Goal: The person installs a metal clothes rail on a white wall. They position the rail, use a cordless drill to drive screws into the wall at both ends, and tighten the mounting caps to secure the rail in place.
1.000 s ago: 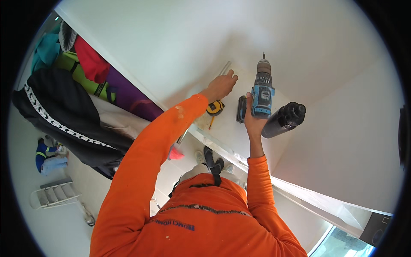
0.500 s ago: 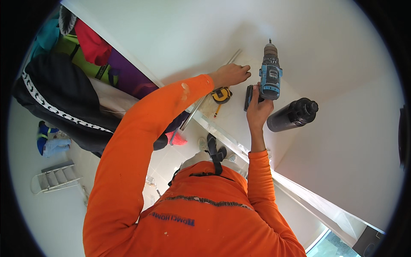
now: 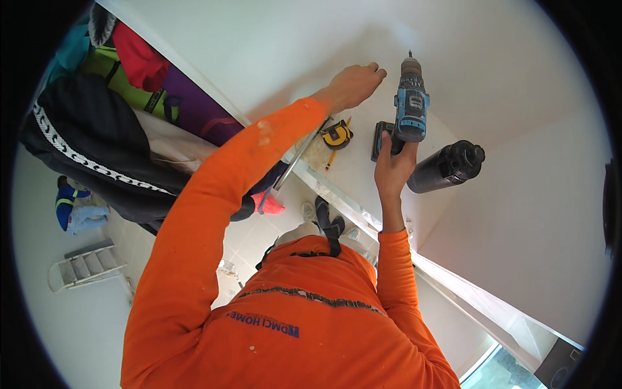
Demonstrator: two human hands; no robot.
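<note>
Over a smooth, pale shelf [image 3: 355, 174], a blue-and-black plastic cordless drill [image 3: 411, 115] aims its slim metal bit away from the wearer, its long axis following; the right hand [image 3: 396, 170] wraps its grip. Beside it is a dark cylindrical bottle [image 3: 444, 170]. The left hand [image 3: 355, 87] curls; whether it pinches anything, I cannot tell. Near it sit a rounded yellow-and-black tape measure [image 3: 336, 135] and a thin pencil [image 3: 331, 159].
</note>
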